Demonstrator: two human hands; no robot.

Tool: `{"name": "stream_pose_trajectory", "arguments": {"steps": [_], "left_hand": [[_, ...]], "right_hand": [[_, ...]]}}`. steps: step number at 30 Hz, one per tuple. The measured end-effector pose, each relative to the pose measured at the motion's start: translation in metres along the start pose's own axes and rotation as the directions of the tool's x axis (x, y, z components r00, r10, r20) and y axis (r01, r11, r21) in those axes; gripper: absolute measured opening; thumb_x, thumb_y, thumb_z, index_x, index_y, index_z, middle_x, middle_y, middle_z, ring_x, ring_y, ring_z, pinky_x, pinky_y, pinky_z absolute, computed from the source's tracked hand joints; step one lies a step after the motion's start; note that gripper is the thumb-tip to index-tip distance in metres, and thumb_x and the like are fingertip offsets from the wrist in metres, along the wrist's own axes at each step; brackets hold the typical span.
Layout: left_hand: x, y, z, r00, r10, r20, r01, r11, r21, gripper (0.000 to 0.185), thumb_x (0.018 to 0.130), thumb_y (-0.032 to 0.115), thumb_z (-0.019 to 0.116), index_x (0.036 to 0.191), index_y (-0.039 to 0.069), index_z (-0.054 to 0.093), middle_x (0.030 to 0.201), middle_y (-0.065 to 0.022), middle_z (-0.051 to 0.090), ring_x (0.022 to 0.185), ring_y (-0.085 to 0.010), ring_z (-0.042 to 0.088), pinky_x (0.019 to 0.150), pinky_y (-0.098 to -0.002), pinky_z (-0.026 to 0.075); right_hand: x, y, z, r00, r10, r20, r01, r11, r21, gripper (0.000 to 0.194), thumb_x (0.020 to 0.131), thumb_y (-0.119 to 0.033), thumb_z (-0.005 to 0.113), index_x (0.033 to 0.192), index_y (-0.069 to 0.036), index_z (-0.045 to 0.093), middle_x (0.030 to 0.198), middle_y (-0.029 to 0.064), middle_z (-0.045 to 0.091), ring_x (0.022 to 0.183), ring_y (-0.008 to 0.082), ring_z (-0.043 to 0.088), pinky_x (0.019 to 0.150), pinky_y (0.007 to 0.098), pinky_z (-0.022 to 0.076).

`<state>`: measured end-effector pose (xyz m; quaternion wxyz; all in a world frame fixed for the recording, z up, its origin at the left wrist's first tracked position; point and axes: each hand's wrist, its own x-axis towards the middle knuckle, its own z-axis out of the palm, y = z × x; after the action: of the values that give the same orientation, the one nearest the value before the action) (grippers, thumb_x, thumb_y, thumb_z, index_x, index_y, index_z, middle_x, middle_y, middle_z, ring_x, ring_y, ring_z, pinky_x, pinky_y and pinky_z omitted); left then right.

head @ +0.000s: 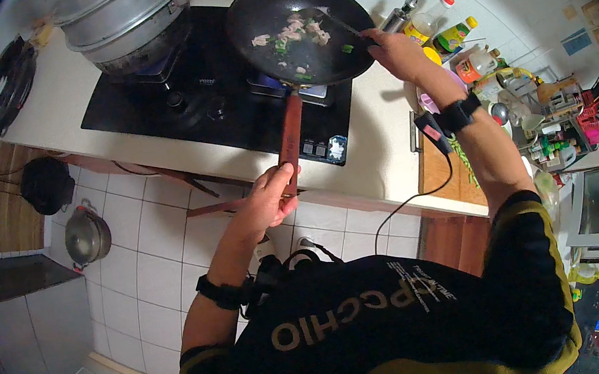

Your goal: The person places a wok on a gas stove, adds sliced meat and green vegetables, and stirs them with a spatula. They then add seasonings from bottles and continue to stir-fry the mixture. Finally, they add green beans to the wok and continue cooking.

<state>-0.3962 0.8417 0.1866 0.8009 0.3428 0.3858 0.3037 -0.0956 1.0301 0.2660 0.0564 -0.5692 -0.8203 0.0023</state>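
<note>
My left hand (pixel 272 196) grips the reddish wooden handle (pixel 291 129) of a dark wok (pixel 270 10), which sits tilted over the right burner of a black glass gas hob (pixel 144 109). Pale pieces of meat (pixel 295 27) and green vegetable pieces (pixel 282 46) lie in the wok. At the wok's right rim my right hand (pixel 394 52) is closed on the end of a metal spatula (pixel 340 21); its blade is in the wok beside the meat, and its grip is mostly hidden in my fingers.
A large metal steamer pot (pixel 128 13) stands on the left burner. Sauce bottles (pixel 452 36) line the wall at right, near a wooden cutting board (pixel 444 180) with chopped green vegetables (pixel 464 159). A black cable (pixel 398 207) hangs from my right wrist. A metal pot (pixel 86 235) is at lower left.
</note>
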Motion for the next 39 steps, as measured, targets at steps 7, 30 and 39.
{"name": "stream_pose_trajectory", "arguments": {"steps": [7,30,39], "left_hand": [[-0.001,0.001,0.001,1.000,-0.016,-0.015,0.016,1.000,-0.007,0.033,0.096,0.039,0.042,0.103,0.008,0.052,0.064,0.0010,0.044,0.046,-0.0056,0.038,0.035,-0.0206,0.021],[0.000,-0.001,0.000,1.000,-0.001,-0.002,0.000,1.000,-0.026,0.031,0.095,0.040,0.045,0.098,0.009,0.051,0.066,0.0026,0.043,0.047,-0.0051,0.037,0.037,-0.0212,0.021],[0.002,-0.006,0.004,0.996,-0.051,-0.073,0.048,0.998,-0.043,0.035,0.095,0.041,0.046,0.107,0.008,0.051,0.078,0.0019,0.046,0.059,-0.0063,0.045,0.045,-0.0170,0.032]], "right_hand": [[-0.010,-0.036,0.020,0.992,-0.020,0.127,0.032,0.995,-0.096,0.031,0.085,-0.018,0.050,0.115,-0.009,0.054,0.084,0.0208,0.064,0.081,0.0386,0.063,0.069,0.0480,0.0505],[-0.057,-0.045,-0.078,0.972,-0.119,0.203,0.161,0.966,-0.202,0.040,0.083,-0.013,0.057,0.123,-0.013,0.055,0.088,0.0170,0.064,0.079,0.0331,0.062,0.069,0.0406,0.0485],[-0.055,-0.036,-0.037,0.977,-0.042,0.210,0.060,0.995,-0.079,0.037,0.086,-0.014,0.054,0.123,-0.012,0.054,0.082,0.0180,0.063,0.075,0.0337,0.062,0.066,0.0408,0.0484]]}}
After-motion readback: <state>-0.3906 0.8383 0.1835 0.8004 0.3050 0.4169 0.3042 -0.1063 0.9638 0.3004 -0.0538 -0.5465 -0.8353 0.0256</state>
